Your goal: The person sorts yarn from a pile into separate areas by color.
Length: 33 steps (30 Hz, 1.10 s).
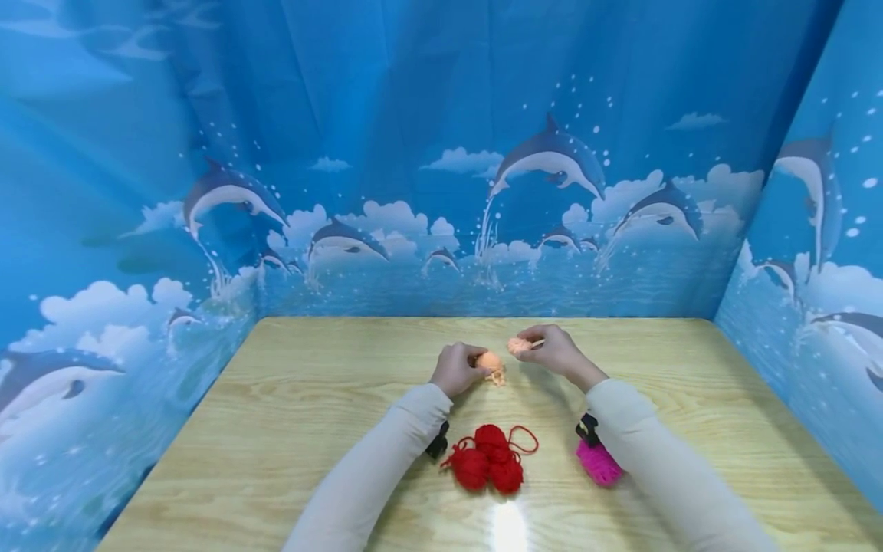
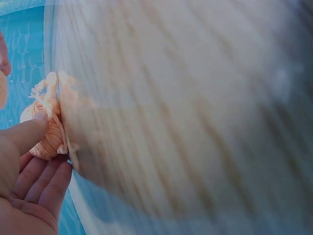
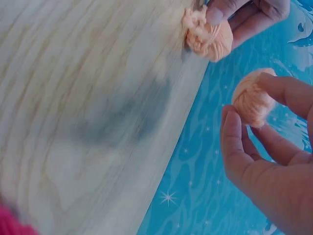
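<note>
Toward the back of the table, my left hand (image 1: 458,369) grips a peach ball of yarn (image 1: 490,362) between thumb and fingers. Loose loops of its strand trail at the front side, and in the left wrist view the yarn ball (image 2: 49,132) sits right at the tabletop. My right hand (image 1: 555,353) pinches a second peach yarn ball (image 3: 253,98) with thumb and fingertips, raised above the wood. A small gap separates the two peach balls. Nearer the front, between my forearms, lie several red yarn balls (image 1: 491,452) bunched together.
A magenta yarn ball (image 1: 599,462) lies on the wooden table (image 1: 310,429), partly under my right forearm. Blue dolphin-print curtains (image 1: 386,153) stand behind the table and along both sides. A loose red strand (image 1: 526,440) loops out to the right.
</note>
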Available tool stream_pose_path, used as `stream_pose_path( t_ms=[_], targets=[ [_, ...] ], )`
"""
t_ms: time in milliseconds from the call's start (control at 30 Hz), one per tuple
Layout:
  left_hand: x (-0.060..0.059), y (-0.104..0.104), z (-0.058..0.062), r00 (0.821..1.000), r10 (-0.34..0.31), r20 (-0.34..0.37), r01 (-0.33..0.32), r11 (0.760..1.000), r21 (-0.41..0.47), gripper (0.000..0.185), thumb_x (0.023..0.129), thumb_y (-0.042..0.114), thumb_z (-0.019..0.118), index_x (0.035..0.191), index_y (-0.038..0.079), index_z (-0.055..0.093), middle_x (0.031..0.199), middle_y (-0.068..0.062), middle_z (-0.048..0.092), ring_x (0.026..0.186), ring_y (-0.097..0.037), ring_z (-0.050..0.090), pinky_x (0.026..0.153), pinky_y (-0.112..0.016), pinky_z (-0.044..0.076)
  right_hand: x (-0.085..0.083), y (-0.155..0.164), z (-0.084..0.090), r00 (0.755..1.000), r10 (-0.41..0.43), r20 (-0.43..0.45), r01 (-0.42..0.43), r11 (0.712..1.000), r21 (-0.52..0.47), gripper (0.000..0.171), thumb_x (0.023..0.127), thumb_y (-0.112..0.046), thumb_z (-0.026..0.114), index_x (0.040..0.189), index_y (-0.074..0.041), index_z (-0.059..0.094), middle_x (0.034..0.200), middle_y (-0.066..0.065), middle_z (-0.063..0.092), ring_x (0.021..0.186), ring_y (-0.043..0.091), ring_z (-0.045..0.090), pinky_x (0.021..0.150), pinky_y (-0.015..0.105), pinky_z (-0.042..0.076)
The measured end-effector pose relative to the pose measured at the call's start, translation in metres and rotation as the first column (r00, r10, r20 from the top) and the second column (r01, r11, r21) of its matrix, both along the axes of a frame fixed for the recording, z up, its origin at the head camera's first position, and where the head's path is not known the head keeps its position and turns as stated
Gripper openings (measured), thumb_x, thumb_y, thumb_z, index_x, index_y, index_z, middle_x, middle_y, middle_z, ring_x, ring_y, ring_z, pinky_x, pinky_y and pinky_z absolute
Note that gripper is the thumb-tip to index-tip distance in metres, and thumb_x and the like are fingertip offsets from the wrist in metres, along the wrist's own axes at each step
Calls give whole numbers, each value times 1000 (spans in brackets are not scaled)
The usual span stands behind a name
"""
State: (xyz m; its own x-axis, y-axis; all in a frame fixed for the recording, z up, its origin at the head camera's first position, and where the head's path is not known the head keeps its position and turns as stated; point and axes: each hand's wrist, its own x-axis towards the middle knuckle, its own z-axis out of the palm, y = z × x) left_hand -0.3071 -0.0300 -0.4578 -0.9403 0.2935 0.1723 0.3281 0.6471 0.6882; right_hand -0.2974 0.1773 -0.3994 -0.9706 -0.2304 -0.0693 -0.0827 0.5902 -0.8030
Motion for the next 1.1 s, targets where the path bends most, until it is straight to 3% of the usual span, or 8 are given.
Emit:
stream_pose_path(
  t_ms=[267, 600, 833, 1100],
  targets=[
    [-1, -1, 0, 1000, -3, -10, 3, 1000, 7, 36, 84, 15, 75, 118, 6, 70, 105, -7, 72, 91, -15, 67, 76, -29, 53, -2, -14, -7, 998, -69, 8, 69, 998, -4, 42, 88, -12, 67, 125, 6, 58, 118, 22, 58, 108, 33, 55, 84, 42, 50],
    [2, 0, 0, 999, -11, -52, 11, 1000, 3, 34, 83, 11, 75, 116, 2, 70, 102, -9, 73, 85, -12, 65, 71, -26, 52, 0, -22, -24, 987, -148, 55, 143, 986, 84, 39, 88, -12, 68, 121, 7, 60, 121, 23, 59, 110, 35, 56, 89, 46, 48],
    [0, 0, -2, 1000, 3, 0, -3, 1000, -7, 36, 84, 14, 75, 120, 8, 68, 107, -7, 71, 94, -18, 67, 76, -30, 54, 3, -23, -26, 987, -137, 81, 128, 987, 101, 42, 86, -8, 69, 124, 7, 58, 123, 23, 58, 112, 36, 55, 92, 47, 47],
    [0, 0, -2, 1000, -3, 2, 3, 1000, 5, 36, 84, 14, 74, 120, 7, 68, 107, -7, 71, 93, -17, 67, 75, -30, 54, 2, -23, -24, 989, -125, 75, 115, 985, 126, 43, 84, -7, 70, 122, 8, 60, 124, 24, 58, 113, 37, 55, 92, 47, 48]
  ],
)
